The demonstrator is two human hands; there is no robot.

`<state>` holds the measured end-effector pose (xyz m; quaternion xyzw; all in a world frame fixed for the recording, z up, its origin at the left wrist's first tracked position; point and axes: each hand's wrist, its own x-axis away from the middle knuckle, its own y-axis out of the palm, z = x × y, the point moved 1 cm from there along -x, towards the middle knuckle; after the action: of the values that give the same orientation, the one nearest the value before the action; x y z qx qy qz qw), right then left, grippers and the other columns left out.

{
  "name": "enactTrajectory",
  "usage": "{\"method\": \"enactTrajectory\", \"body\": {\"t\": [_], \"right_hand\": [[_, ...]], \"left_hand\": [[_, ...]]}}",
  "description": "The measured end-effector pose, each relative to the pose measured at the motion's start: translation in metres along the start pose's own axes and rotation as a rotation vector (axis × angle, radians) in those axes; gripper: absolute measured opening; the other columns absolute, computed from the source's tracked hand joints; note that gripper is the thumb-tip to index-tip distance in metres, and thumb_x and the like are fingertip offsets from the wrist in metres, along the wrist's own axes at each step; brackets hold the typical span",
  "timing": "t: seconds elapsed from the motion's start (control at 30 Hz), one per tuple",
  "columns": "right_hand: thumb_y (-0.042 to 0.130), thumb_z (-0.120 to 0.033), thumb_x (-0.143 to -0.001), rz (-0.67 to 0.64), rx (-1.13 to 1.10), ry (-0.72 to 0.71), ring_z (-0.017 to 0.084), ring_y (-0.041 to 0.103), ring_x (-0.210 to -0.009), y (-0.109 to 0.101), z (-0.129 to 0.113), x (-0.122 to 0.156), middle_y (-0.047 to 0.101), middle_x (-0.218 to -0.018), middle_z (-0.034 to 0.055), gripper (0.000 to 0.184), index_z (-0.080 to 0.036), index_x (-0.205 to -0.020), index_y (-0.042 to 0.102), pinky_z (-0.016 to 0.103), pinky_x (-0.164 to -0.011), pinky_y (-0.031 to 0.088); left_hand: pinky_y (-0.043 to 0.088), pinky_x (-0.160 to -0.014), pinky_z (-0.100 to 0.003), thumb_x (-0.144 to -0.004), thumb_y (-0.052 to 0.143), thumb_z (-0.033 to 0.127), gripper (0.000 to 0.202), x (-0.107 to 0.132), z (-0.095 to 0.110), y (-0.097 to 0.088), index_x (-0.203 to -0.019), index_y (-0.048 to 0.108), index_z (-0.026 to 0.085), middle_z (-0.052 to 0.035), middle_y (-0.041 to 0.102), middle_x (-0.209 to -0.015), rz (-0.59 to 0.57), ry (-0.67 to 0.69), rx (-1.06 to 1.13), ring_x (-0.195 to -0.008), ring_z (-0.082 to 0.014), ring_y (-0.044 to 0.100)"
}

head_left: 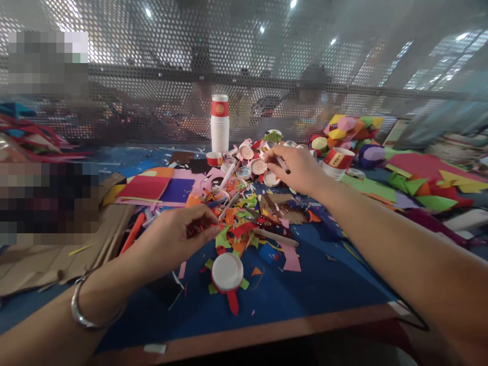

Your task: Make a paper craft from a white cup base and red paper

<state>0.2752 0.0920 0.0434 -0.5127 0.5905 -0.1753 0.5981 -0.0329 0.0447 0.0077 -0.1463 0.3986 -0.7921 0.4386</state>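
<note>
My right hand (299, 166) reaches over a pile of cut-off paper cup bottoms (258, 166), fingers bent around a slim light pen (282, 163) with a dark end. Lower on the left, my left hand (181, 238) is curled, thumb and forefinger close together beside the paper scraps (224, 235); a bit of red shows inside its fingers, too hidden to name. In front of it on the blue tabletop lies a turtle-like craft (227, 272): a white cup bottom with a red rim, green paper feet, a small red head and a pointed red strip towards me.
A tall stack of paper cups (220, 127) stands at the back. Coloured paper sheets (145, 187) and cardboard (95, 239) lie left. Right are a red-and-white cup (338, 161), colourful paper shapes (345, 129) and more paper (434, 170). A perforated metal screen (171, 96) rises behind.
</note>
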Motion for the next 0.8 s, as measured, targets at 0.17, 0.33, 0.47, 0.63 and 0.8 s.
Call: {"method": "enactTrajectory", "body": {"t": [0.17,0.33,0.47,0.63,0.8], "right_hand": [[0.055,-0.032,-0.103,0.059,-0.211,0.044,0.02,0.07,-0.081,-0.021,-0.029,0.039,0.077,-0.095,0.0067,0.021,-0.021,-0.106,0.073,0.037,-0.076,0.055],[0.052,-0.041,-0.107,0.103,-0.64,0.222,0.017,0.07,-0.082,-0.025,-0.06,0.096,0.076,-0.1,0.0056,0.032,-0.023,-0.119,0.076,0.031,-0.071,0.058],[0.054,-0.042,-0.106,0.033,-0.719,0.34,0.016,0.071,-0.078,-0.013,-0.079,0.138,0.078,-0.092,0.003,0.029,-0.028,-0.113,0.079,0.028,-0.07,0.06],[0.059,-0.034,-0.105,0.016,-0.75,0.412,0.013,0.073,-0.074,0.001,-0.102,0.165,0.078,-0.083,-0.0001,0.017,-0.026,-0.107,0.073,0.021,-0.065,0.06],[0.062,-0.03,-0.103,0.022,-0.702,0.439,0.012,0.072,-0.069,0.009,-0.122,0.17,0.076,-0.079,-0.0032,0.007,-0.026,-0.103,0.068,0.02,-0.062,0.058]], "left_hand": [[0.052,-0.068,-0.03,-0.09,0.072,0.042,0.022,-0.002,0.006,-0.004,-0.1,0.076,0.023,-0.0041,0.077,-0.088,-0.058,0.065,0.07,-0.074,-0.0179,0.069],[0.055,-0.082,-0.032,-0.079,0.084,0.047,0.042,0.0,0.013,-0.015,-0.116,0.076,0.029,-0.0045,0.077,-0.113,-0.26,0.155,0.018,-0.099,-0.0242,0.072],[0.052,-0.095,-0.04,-0.072,0.088,0.054,0.071,0.005,0.011,-0.014,-0.132,0.065,0.026,-0.0091,0.069,-0.127,-0.407,0.239,-0.07,-0.113,-0.0295,0.064],[0.045,-0.104,-0.048,-0.076,0.084,0.059,0.069,0.008,0.0,0.004,-0.132,0.061,0.026,-0.0098,0.06,-0.127,-0.384,0.258,-0.083,-0.122,-0.032,0.054],[0.046,-0.101,-0.046,-0.073,0.085,0.06,0.068,0.011,0.0,0.012,-0.128,0.063,0.026,-0.0078,0.057,-0.124,-0.339,0.233,-0.045,-0.119,-0.0307,0.051]]}}
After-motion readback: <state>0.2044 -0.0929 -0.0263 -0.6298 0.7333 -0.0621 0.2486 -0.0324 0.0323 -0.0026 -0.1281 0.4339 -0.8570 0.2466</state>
